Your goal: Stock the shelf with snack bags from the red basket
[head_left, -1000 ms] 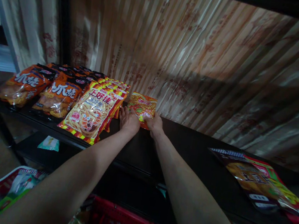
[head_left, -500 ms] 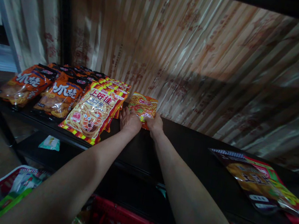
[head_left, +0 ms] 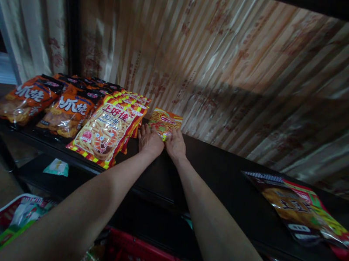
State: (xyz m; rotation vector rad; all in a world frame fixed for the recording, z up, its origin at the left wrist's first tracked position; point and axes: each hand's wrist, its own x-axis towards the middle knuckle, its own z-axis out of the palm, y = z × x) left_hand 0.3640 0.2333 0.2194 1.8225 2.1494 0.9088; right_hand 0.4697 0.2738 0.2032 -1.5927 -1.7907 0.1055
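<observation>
The small orange snack packet (head_left: 165, 121) leans at the back of the dark shelf (head_left: 220, 177), beside the striped cracker bags (head_left: 108, 131). Your left hand (head_left: 150, 139) lies flat and open against it; your right hand (head_left: 175, 144) has slid leftward onto its lower edge, grip unclear.

Orange-yellow snack packet (head_left: 164, 122); red-yellow striped bag (head_left: 105, 130); black shelf (head_left: 220, 173).

Left hand (head_left: 150, 140) and right hand (head_left: 176, 145) are bare, forearms (head_left: 100, 198) uncovered.
</observation>
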